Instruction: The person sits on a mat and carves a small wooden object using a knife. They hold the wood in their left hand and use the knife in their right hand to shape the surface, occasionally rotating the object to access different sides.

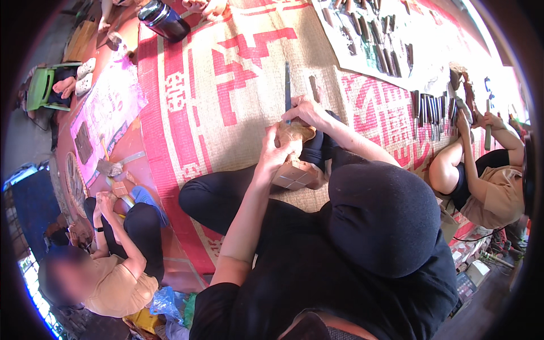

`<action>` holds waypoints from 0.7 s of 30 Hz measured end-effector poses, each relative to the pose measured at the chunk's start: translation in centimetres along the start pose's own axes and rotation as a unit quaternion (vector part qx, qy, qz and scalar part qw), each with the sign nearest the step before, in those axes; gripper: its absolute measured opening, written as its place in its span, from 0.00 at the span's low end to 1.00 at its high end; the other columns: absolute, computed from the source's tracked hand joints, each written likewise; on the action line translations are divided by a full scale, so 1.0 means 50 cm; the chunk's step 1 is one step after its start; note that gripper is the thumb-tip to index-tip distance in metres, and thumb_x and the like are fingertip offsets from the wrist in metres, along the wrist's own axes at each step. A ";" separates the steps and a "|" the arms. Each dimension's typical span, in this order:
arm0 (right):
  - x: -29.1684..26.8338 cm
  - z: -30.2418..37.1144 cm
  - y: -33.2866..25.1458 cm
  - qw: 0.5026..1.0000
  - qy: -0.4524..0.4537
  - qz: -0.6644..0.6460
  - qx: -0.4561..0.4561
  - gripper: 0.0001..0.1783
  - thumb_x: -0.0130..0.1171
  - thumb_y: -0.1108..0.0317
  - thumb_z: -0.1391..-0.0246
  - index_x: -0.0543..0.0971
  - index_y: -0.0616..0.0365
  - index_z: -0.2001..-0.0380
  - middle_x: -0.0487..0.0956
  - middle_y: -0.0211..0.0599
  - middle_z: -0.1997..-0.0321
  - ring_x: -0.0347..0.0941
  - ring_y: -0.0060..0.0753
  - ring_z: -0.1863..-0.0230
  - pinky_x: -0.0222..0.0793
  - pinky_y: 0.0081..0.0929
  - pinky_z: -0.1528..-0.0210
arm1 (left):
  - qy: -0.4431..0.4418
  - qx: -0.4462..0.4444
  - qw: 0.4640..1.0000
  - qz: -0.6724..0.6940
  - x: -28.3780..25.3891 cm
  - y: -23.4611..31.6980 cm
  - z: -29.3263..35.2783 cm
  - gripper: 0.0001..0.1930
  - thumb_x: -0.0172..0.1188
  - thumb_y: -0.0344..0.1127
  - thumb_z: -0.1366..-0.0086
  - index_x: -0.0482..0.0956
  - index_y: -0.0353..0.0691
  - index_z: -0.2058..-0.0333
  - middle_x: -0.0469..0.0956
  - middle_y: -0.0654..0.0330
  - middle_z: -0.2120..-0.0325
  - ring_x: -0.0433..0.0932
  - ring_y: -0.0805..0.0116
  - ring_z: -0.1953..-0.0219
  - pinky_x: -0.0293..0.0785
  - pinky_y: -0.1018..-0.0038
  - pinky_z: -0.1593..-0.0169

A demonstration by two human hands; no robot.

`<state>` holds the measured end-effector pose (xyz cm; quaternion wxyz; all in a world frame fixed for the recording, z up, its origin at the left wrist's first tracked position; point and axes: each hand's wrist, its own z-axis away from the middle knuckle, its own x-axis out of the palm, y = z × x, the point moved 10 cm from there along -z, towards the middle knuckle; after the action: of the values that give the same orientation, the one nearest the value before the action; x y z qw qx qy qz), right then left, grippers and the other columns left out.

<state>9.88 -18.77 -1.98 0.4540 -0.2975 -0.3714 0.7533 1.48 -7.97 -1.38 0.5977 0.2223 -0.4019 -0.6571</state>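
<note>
Between my knees is a carved, yellowish-brown wooden piece (297, 133). My left hand (277, 148) is closed around its near left side. Just beyond it, my right hand (307, 111) grips a long, narrow, dark flat bar-like tool (287, 85) that stands nearly upright in view. The tool's lower end meets the top of the carving; whether it is a file or a chisel is unclear. Below my left hand sits a squared wooden block (294, 174) with lines on its face. I cannot tell whether block and carving are one piece.
I sit on a red and straw-coloured woven mat (238, 102). Many hand tools (377, 45) lie on a white sheet at the far right, with a further row of chisels (430, 110) nearer. A dark jar (164, 21) stands far left. Other people work at both sides.
</note>
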 end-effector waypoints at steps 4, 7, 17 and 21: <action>-0.048 -0.018 0.002 0.993 0.113 -0.043 -0.008 0.10 0.62 0.66 0.58 0.77 0.62 0.75 0.77 0.32 0.79 0.70 0.21 0.81 0.67 0.20 0.76 | 0.016 0.045 0.998 0.044 0.003 0.024 0.000 0.37 0.62 0.25 0.47 0.51 0.28 0.42 0.74 0.55 0.69 0.75 0.72 0.75 0.72 0.78 0.75; -0.044 -0.016 -0.012 0.996 0.078 -0.046 -0.024 0.09 0.61 0.67 0.57 0.78 0.61 0.73 0.76 0.31 0.79 0.71 0.21 0.79 0.68 0.19 0.74 | 0.031 0.070 0.996 0.045 -0.008 0.007 -0.005 0.36 0.62 0.26 0.47 0.52 0.28 0.43 0.75 0.54 0.68 0.75 0.72 0.74 0.73 0.77 0.74; -0.018 -0.024 -0.009 0.997 0.071 -0.006 -0.032 0.06 0.61 0.69 0.60 0.78 0.60 0.77 0.75 0.31 0.83 0.70 0.20 0.80 0.65 0.20 0.76 | 0.007 0.015 1.000 -0.014 -0.011 -0.016 -0.009 0.45 0.68 0.43 0.51 0.53 0.39 0.38 0.68 0.51 0.53 0.73 0.64 0.57 0.73 0.72 0.60; -0.036 -0.026 -0.004 0.997 0.075 -0.025 -0.018 0.05 0.60 0.70 0.58 0.77 0.61 0.76 0.75 0.30 0.83 0.70 0.19 0.80 0.66 0.19 0.77 | -0.003 0.032 0.999 0.021 0.000 0.013 0.001 0.41 0.66 0.30 0.49 0.50 0.29 0.41 0.72 0.51 0.59 0.76 0.69 0.66 0.74 0.76 0.69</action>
<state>11.72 -19.94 -2.31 0.4937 -0.3525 -0.3571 0.7103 1.83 -7.94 -0.85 0.6025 0.2309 -0.4290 -0.6322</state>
